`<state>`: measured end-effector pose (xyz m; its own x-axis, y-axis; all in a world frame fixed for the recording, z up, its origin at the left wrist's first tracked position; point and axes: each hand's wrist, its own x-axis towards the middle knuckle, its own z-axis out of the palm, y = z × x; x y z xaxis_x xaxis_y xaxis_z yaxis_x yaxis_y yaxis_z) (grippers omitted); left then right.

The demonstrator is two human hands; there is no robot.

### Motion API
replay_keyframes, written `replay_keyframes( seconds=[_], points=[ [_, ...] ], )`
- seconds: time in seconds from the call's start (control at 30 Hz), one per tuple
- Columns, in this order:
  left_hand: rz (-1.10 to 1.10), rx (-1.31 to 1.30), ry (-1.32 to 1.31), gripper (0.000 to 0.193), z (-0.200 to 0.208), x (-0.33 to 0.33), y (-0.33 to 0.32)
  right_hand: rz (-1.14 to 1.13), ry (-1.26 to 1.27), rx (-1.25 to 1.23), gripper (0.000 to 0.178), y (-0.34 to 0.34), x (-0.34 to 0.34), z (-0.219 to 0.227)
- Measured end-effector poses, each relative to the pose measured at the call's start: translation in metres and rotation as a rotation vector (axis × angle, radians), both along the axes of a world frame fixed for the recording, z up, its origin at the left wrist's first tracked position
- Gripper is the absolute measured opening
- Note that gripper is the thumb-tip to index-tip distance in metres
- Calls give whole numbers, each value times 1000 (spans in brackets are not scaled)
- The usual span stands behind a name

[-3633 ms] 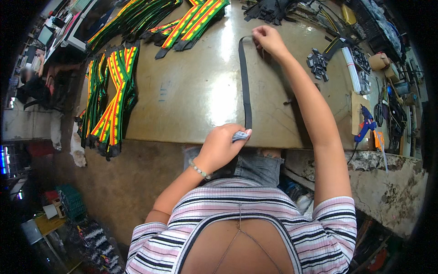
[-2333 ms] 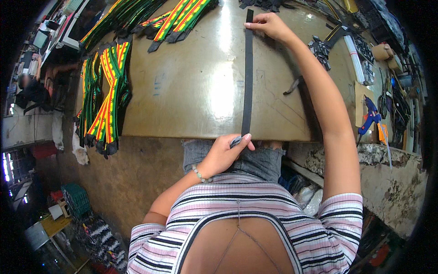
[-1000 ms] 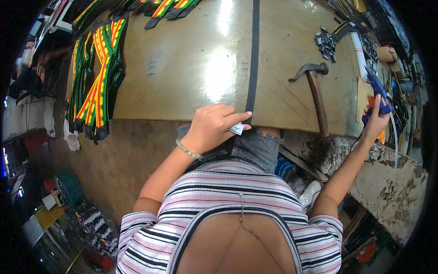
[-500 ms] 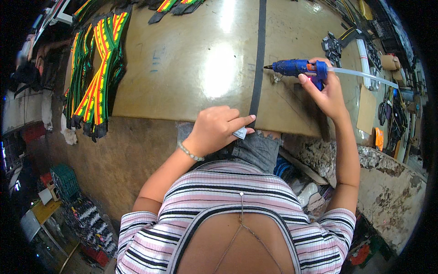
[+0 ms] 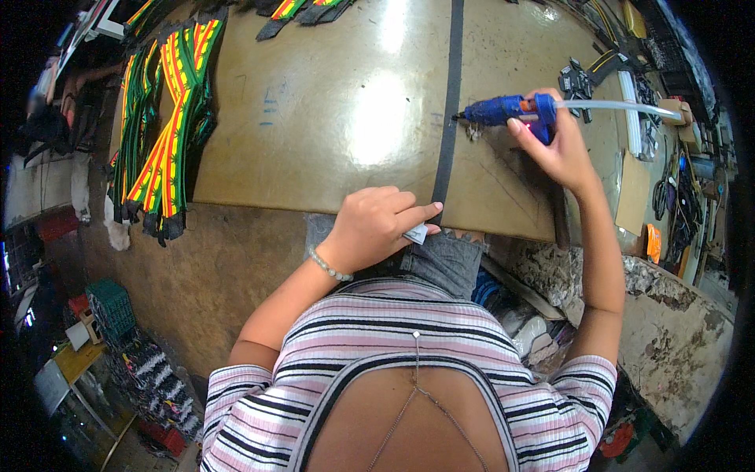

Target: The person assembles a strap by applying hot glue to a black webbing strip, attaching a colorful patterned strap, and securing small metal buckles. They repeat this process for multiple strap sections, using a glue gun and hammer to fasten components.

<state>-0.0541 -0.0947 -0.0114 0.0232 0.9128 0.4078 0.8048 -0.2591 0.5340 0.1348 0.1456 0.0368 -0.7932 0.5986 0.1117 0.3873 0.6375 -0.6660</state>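
A long black strap (image 5: 448, 141) lies from the far side of the brown table down to its near edge. My left hand (image 5: 380, 218) is closed at the strap's near end, pinching it at the edge, with a small pale label or slip (image 5: 417, 233) showing below the fingers. In my right hand (image 5: 568, 153) is a blue glue gun (image 5: 503, 112), gripped by its handle. Its dark nozzle points left, at the strap's right edge; whether it touches is hard to tell. A clear glue stick (image 5: 621, 106) sticks out of the gun's back.
Bundles of green, yellow and red patterned straps (image 5: 173, 118) hang over the table's left end. Black buckles (image 5: 576, 86), white rods (image 5: 629, 118) and a cardboard piece (image 5: 631, 193) lie at the right. The brown tabletop (image 5: 307, 141) ends close to my body.
The glue gun in my right hand has shifted slightly, its rear swinging toward the far side, with the nozzle still beside the strap. My left hand has barely moved.
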Motion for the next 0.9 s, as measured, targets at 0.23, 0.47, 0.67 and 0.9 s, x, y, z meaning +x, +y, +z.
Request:
replay_keyframes(
  seconds=[0.23,0.47,0.67,0.9],
  points=[
    [-3,-23,8,28,-3,0,-3,200,-56,265,40,14,-13,15],
    [-30,-74,-95,43,17,-4,1,-487,92,679,38,4,62,30],
    [92,-32,-291,16,39,-57,38,-1253,98,492,54,82,262,-44],
    [656,187,164,43,36,-163,203,-1306,-621,126,76,7,287,-27]
  ],
)
